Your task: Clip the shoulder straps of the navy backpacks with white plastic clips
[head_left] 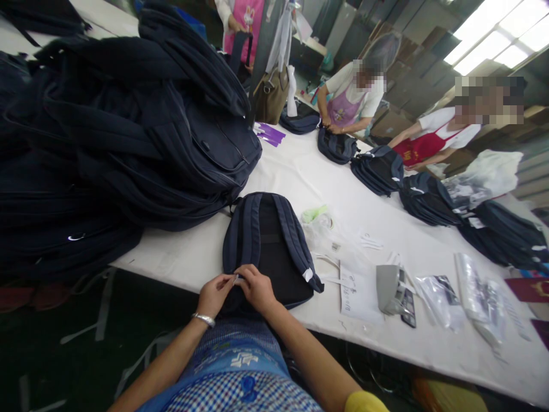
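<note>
A dark navy backpack (pixel 270 229) lies on the table in front of me, back panel and both shoulder straps facing up. At the lower end of its left strap (pixel 252 234), my left hand (pixel 213 296) and my right hand (pixel 258 290) meet with fingers pinched. A small whitish strip (pixel 237 278) shows between the fingertips; the fingers hide most of it. Around the lower end of the right strap (pixel 291 234) sits a white wrap (pixel 307 274).
A tall pile of navy backpacks (pixel 128 126) rises at left. On the white table (pixel 283 171) are a plastic bag (pixel 319 229), a written paper (pixel 358 292), a grey device (pixel 388 289) and clear plastic packs (pixel 478 297). Several backpacks (pixel 377 169) line the far side, where co-workers (pixel 349 103) handle bags.
</note>
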Motion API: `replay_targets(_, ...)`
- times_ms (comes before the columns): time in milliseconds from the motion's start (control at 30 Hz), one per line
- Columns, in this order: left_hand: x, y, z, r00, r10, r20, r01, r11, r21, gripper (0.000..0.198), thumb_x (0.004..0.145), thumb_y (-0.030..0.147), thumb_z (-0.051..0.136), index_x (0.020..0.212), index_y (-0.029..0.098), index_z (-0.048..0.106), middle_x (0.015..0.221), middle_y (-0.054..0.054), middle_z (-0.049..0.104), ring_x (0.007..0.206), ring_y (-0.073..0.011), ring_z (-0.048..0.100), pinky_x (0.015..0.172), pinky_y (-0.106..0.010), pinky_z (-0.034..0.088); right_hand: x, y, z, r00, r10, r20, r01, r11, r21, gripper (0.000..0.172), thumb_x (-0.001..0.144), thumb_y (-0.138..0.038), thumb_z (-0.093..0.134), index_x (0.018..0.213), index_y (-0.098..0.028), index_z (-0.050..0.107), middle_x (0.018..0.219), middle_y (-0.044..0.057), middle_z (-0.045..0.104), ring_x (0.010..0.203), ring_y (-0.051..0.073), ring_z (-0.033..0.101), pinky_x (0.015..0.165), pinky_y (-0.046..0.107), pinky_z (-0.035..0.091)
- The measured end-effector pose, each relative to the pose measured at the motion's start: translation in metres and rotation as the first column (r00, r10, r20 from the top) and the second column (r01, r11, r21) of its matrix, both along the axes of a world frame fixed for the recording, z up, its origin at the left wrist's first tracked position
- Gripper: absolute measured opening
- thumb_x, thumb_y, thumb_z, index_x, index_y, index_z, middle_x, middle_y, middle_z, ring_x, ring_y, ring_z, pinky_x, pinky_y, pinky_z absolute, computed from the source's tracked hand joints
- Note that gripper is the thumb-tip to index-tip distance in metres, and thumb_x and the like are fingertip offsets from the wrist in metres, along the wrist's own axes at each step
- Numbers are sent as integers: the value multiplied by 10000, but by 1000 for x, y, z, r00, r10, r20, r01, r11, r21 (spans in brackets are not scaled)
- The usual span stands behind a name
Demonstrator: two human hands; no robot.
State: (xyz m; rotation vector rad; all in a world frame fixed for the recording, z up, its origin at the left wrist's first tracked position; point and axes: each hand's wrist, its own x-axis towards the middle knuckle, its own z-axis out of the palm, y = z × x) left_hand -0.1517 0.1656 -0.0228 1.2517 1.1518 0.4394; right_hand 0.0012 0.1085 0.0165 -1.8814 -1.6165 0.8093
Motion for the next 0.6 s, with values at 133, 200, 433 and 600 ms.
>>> replay_targets(133, 1, 2, 2, 990, -19, -137, 37, 991, 130, 284, 769, 476, 538, 825, 230, 669, 894, -24, 726, 883, -223, 658, 810, -312, 481, 5, 6, 2, 955, 214, 203, -215, 976, -18, 227, 920, -344, 440, 1015, -281, 637, 1050, 12, 634, 814, 124, 592, 748, 214, 422)
replay_targets(200, 3, 5, 2, 981, 6, -194, 27, 986, 164, 271, 773, 470, 526, 802, 234, 656, 887, -20, 718, 870, -223, 654, 796, -315, 478, 10, 10, 1, 930, 268, 249, -274, 962, -14, 229, 921, -321, 439, 1027, -274, 636, 1044, 20, 640, 771, 127, 579, 714, 225, 410)
replay_targets(433, 2, 16, -9, 987, 164, -2, -163, 982, -99, 363, 694, 494, 587, 835, 165, 646, 850, -69, 717, 834, -229, 658, 760, -329, 504, 27, 10, 1, 874, 410, 259, -427, 904, 9, 251, 907, -216, 438, 1050, -276, 635, 1072, 22, 648, 770, 138, 567, 712, 250, 398)
replay_targets(600, -2, 15, -7, 989, 129, 77, -112, 975, -194, 379, 694, 516, 606, 831, 164, 633, 921, -80, 725, 899, -224, 656, 845, -333, 486, 19, -4, -2, 989, 145, 27, -147, 985, 88, 223, 905, -243, 442, 998, -256, 645, 1059, 33, 640, 891, 142, 589, 811, 253, 431)
